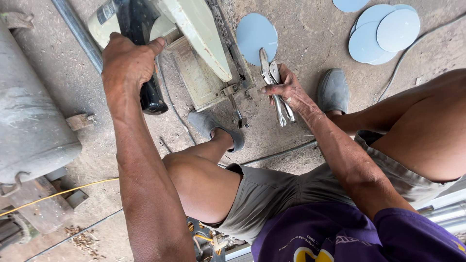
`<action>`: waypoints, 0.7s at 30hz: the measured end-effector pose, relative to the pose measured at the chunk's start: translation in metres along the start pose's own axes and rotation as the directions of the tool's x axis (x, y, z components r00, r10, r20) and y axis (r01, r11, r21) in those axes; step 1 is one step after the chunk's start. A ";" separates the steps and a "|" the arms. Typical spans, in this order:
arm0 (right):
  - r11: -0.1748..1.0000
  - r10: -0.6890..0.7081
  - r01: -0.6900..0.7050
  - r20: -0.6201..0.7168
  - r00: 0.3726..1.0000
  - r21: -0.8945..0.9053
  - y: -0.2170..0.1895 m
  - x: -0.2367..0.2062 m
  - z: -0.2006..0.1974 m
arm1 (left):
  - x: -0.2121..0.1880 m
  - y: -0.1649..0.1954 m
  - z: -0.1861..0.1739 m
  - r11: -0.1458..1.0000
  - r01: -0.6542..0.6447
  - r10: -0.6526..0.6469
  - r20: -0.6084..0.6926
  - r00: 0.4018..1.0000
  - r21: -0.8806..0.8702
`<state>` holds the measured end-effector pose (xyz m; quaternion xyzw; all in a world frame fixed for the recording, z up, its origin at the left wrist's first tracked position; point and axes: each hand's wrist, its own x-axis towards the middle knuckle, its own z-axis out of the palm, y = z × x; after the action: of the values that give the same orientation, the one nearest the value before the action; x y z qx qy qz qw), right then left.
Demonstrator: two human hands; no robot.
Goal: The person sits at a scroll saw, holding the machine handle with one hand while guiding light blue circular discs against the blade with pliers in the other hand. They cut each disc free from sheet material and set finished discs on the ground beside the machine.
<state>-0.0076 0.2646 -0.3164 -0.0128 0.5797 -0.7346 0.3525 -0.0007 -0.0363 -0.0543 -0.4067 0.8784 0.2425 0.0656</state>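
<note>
The top edge is cutting off the pale green chop saw (194, 53). The left hand (127, 63) is clenching its black handle (145, 58); the right hand (290, 90) is squeezing locking pliers (274, 85) biting a pale blue disc (256, 31) on the floor (301, 39).

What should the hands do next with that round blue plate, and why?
Probably the left hand should bring the saw down by its black handle, slowly. The right hand grips pliers clamped on the round blue plate, which lies right beside the saw's base, so it seems held ready. Holding it with pliers keeps fingers away.
</note>
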 end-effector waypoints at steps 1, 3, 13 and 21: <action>1.000 -0.004 0.004 -0.025 1.000 0.005 0.002 0.000 0.001 | 0.001 -0.001 0.001 1.000 -0.006 0.006 -0.009 1.000 0.000; 0.999 0.014 -0.013 -0.024 1.000 0.040 0.004 0.001 0.004 | 0.003 -0.003 0.003 1.000 -0.023 0.023 -0.020 1.000 0.011; 0.997 0.016 -0.016 0.000 1.000 -0.078 -0.022 0.015 0.038 | -0.002 0.002 0.004 0.997 0.058 -0.056 0.038 0.998 -0.050; 0.829 -0.552 0.542 0.355 0.754 0.137 0.023 0.043 -0.001 | -0.011 0.011 -0.008 0.996 -0.012 0.002 0.117 0.993 0.089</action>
<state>-0.0287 0.2407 -0.3531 -0.3190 0.4617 -0.7957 0.2278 -0.0011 -0.0267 -0.0404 -0.3855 0.8844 0.2263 0.1341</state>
